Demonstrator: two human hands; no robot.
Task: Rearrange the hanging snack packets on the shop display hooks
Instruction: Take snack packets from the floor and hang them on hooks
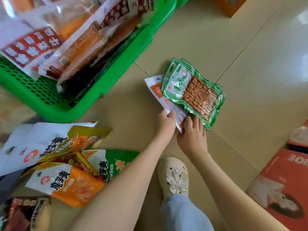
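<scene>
A small stack of snack packets lies on the tiled floor: two green-edged packets of skewered meat on top of a white and orange packet. My left hand pinches the near corner of the white packet between thumb and fingers. My right hand rests beside it, fingers spread and touching the near edge of the stack. No display hooks are in view.
A green plastic basket full of packets stands at the upper left. Several loose snack packets lie on the floor at the lower left. My shoe is below the hands. Red cartons sit at the right; an orange box at the top.
</scene>
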